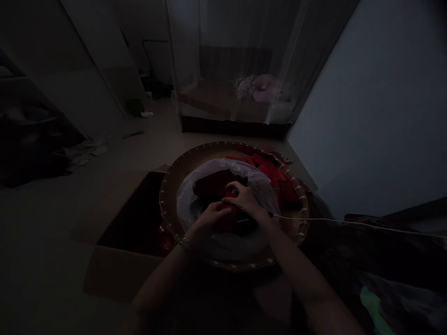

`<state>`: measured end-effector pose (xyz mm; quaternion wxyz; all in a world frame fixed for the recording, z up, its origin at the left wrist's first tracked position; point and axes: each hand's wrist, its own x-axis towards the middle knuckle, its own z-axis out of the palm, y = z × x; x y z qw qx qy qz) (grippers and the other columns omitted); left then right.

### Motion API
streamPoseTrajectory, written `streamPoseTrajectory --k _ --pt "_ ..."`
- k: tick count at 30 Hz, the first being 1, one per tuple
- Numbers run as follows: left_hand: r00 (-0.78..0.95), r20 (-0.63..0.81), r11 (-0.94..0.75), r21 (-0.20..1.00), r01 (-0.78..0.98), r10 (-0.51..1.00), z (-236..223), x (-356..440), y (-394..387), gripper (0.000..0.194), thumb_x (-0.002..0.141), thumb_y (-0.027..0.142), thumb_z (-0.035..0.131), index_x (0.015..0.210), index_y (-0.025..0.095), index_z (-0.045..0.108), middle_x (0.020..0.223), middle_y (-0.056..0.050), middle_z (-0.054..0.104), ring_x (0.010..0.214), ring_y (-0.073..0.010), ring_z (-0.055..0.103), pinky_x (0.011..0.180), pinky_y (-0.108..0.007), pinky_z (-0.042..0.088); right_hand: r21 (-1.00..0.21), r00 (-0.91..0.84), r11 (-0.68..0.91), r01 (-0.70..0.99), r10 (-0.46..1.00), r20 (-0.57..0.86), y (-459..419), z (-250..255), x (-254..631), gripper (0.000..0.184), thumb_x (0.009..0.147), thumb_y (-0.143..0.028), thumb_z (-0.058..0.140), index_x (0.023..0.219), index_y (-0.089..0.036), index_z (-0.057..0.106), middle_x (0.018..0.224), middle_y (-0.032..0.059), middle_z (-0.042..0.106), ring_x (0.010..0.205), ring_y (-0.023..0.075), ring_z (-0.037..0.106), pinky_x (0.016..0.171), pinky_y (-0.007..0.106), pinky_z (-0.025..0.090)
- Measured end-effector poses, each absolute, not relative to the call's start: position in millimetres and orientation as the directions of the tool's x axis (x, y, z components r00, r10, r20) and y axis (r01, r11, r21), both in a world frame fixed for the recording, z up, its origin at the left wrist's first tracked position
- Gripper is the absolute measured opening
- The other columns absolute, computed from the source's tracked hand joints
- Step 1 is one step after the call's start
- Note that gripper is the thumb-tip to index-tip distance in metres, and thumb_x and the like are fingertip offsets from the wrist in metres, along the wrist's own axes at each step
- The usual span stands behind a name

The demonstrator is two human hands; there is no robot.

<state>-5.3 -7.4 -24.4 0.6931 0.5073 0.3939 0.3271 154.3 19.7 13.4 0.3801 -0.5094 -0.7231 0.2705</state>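
My left hand [212, 215] and my right hand [242, 197] are close together over the middle of a round woven tray [164, 195]. Between them is a small red piece [228, 219] that looks like cloth or paper; the dim light hides its kind. Fingers of both hands are closed on it. Below lies a whitish plastic bag [186, 186], spread open, with dark red pieces [213, 182] inside. Several brighter red pieces [261, 163] lie along the tray's far right side. A thin white cord [314, 219] runs in from the right, ending near my right wrist.
An open cardboard box [118, 256] stands left of the tray, holding something red and shiny. Dark cloth-like items [394, 251] lie to the right. A netted bed [216, 102] is beyond, and a pale wall [377, 116] rises at right.
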Motion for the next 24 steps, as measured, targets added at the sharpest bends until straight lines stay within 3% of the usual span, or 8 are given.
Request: streamPoseTrajectory --k 5,10,16,20,24 --pt "0.449 -0.250 0.327 0.939 -0.102 0.858 -26 -7 -8 0.047 0.057 0.042 0.077 0.086 0.008 0.064 0.069 -0.003 0.062 0.058 -0.0111 0.054 0.057 -0.022 0.040 -0.822 -0.209 0.238 0.517 0.966 0.149 17 5 152 0.029 0.069 -0.046 0.066 0.069 -0.017 0.063 0.065 -0.0006 0.062 0.062 0.0139 0.055 0.061 0.024 0.041" --pt "0.462 -0.197 0.235 0.972 -0.025 0.864 -27 -9 -7 0.054 0.051 0.032 0.081 0.097 0.010 0.062 0.079 -0.003 0.064 0.069 -0.0147 0.057 0.065 -0.025 0.043 -0.875 -0.136 0.256 0.411 0.966 0.219 15 14 163 0.028 0.082 -0.042 0.049 0.079 -0.018 0.063 0.079 0.0024 0.066 0.075 0.0159 0.059 0.070 0.026 0.045" --pt "0.423 -0.058 0.033 0.997 0.066 0.904 -36 -6 -6 0.066 0.053 0.021 0.078 0.114 0.015 0.055 0.102 -0.005 0.063 0.091 -0.0210 0.058 0.080 -0.030 0.046 -0.836 -0.513 0.292 0.464 0.858 0.015 16 42 194 0.024 0.074 -0.018 0.048 0.083 -0.019 0.071 0.089 0.0022 0.070 0.086 0.0178 0.061 0.078 0.027 0.045" --pt "0.458 0.012 -0.045 0.997 0.061 0.889 -38 -5 -8 0.083 0.054 0.018 0.077 0.130 0.018 0.043 0.114 -0.008 0.059 0.095 -0.0216 0.059 0.082 -0.030 0.046 -0.739 -0.592 0.398 0.543 0.806 -0.001 16 52 196 0.032 0.070 -0.012 0.047 0.087 -0.022 0.073 0.091 0.0015 0.071 0.085 0.0183 0.063 0.076 0.026 0.044" --pt "0.487 0.016 -0.102 0.983 0.151 0.873 -37 -6 -10 0.095 0.060 0.024 0.074 0.142 0.018 0.026 0.095 -0.005 0.066 0.080 -0.0171 0.061 0.073 -0.027 0.046 -0.625 -0.672 0.483 0.613 0.735 -0.090 15 60 186 0.033 0.069 -0.011 0.048 0.082 -0.025 0.074 0.080 -0.0011 0.072 0.068 0.0156 0.062 0.064 0.023 0.041"
